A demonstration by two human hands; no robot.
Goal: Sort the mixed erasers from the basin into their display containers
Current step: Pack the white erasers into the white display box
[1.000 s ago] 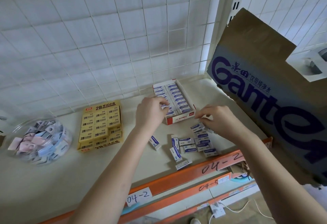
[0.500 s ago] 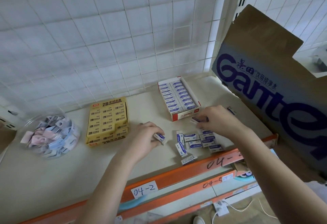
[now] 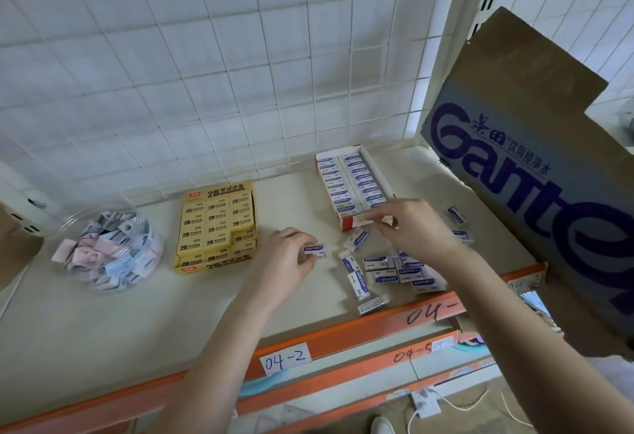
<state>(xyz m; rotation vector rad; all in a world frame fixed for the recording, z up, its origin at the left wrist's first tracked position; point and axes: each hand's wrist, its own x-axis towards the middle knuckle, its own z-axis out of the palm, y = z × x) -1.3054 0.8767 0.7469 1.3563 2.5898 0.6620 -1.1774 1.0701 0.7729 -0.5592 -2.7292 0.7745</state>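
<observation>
**Loose erasers sitting close to the shelf lip while both hands are working**

The left hand (image 3: 291, 257) is pinching one blue-and-white eraser (image 3: 315, 250) between thumb and fingertips, just above the shelf (image 3: 137, 313) and well short of the display box (image 3: 376, 172). The right hand (image 3: 417, 227) is hovering at the box's near end with its fingers curled. Whether it is gripping an eraser or only touching the box front is not clear.

The main risk is lying under the right forearm. The loose erasers (image 3: 387, 269) are crowding toward the orange front edge (image 3: 343, 334), and one clear-wrapped piece (image 3: 373, 305) is resting almost on it. A sweep of the wrist could be knocking some over the lip. The box is also looking nearly full, so forcing another piece in could be lifting its neighbours or pushing the light box backward. The pinch on the held eraser is shallow, so it could be slipping on the way over.

The held eraser is lying flat, printed face up, with its long axis running left to right, roughly along the shelf's front edge. The boxed erasers are sitting crosswise in two columns at a slight slant, so only a small turn seems needed.

The clear basin (image 3: 113, 255) is still holding mixed erasers at far left, beside the yellow 2B box (image 3: 216, 227).
</observation>
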